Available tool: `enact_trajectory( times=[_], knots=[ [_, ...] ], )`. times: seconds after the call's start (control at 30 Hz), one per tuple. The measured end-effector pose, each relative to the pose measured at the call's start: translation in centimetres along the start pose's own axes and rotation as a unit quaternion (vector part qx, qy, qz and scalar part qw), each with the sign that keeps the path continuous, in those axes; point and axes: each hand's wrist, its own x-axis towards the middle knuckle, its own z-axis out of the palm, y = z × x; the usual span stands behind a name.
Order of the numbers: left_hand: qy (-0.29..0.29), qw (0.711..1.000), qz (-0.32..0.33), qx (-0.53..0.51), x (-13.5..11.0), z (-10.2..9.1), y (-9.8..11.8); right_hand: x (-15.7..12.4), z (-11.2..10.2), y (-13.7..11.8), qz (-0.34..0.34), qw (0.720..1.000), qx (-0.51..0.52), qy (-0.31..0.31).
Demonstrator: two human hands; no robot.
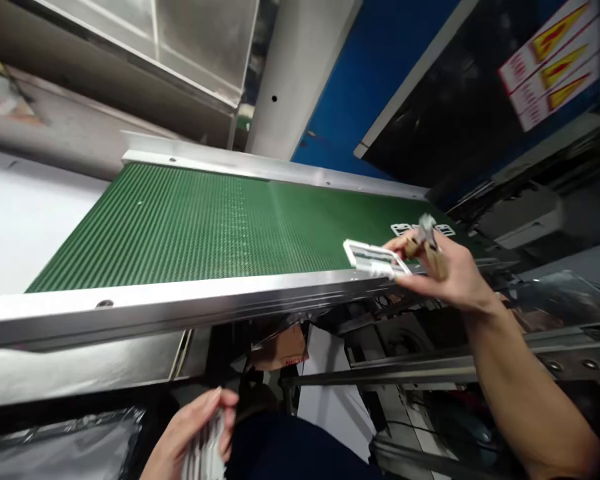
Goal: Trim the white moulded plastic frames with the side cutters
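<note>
My right hand is closed over the near rail of the green conveyor belt. Its fingertips pinch a thin white rectangular plastic frame, and a pair of side cutters with tan handles is tucked in the same hand. Just beyond these fingers, more white plastic parts lie on the belt, partly hidden by the hand. Low in the view, my left hand is wrapped round a stack of thin white plastic pieces, blurred and cut off by the lower edge.
The ribbed green belt runs between metal side rails. Behind it stands a blue machine with a warning label. A white surface adjoins at left. Metal bars and a clear plastic bag are at right.
</note>
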Motion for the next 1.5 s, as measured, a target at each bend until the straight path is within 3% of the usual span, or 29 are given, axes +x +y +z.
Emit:
enact_trajectory(
  times=[0.1, 0.2, 0.33, 0.4, 0.47, 0.57, 0.7, 0.97, 1.13, 1.27, 1.37, 1.5],
  knots=[
    [-0.057, 0.998, 0.018, 0.015, -1.3, 3.3, 1.0, -2.5, 3.5, -3.4, -0.079, 0.991, 0.057, -0.093],
    [-0.093, 0.992, 0.055, 0.069, -2.1, 5.0, 1.7, -4.3, 8.3, -4.5, -0.115, 0.977, 0.095, -0.153],
    [-0.013, 0.984, 0.065, 0.164, -2.0, 3.8, 0.8, -6.4, 14.2, -4.3, -0.136, 0.970, 0.127, -0.159],
    [0.044, 0.981, 0.059, 0.180, -1.7, 2.5, 0.0, -7.6, 16.3, -4.1, -0.079, 0.970, 0.170, -0.155],
    [0.082, 0.979, 0.054, 0.178, -1.5, 1.5, -0.7, -8.7, 17.7, -4.0, 0.020, 0.964, 0.217, -0.150],
    [0.103, 0.977, 0.047, 0.183, -1.3, 0.6, -1.3, -9.9, 19.2, -3.9, 0.163, 0.944, 0.256, -0.131],
    [0.097, 0.975, 0.040, 0.198, -1.1, 0.0, -1.7, -10.4, 20.3, -3.7, 0.245, 0.919, 0.289, -0.109],
    [0.124, 0.978, 0.027, 0.165, -0.8, -1.3, -1.9, -10.6, 21.4, -2.7, 0.305, 0.862, 0.402, -0.052],
    [0.163, 0.978, 0.044, 0.119, -0.3, -0.6, -2.2, -11.5, 23.3, -4.4, 0.330, 0.814, 0.475, -0.050],
    [0.172, 0.982, 0.043, 0.071, 0.3, 0.8, -3.0, -11.4, 25.7, -6.2, 0.376, 0.774, 0.503, 0.078],
    [0.141, 0.987, 0.028, 0.075, 0.4, 1.2, -3.7, -10.8, 26.5, -6.3, 0.394, 0.773, 0.475, 0.149],
    [0.109, 0.987, 0.019, 0.120, 0.3, 1.0, -4.6, -10.4, 26.8, -5.7, 0.382, 0.788, 0.458, 0.150]
  ],
)
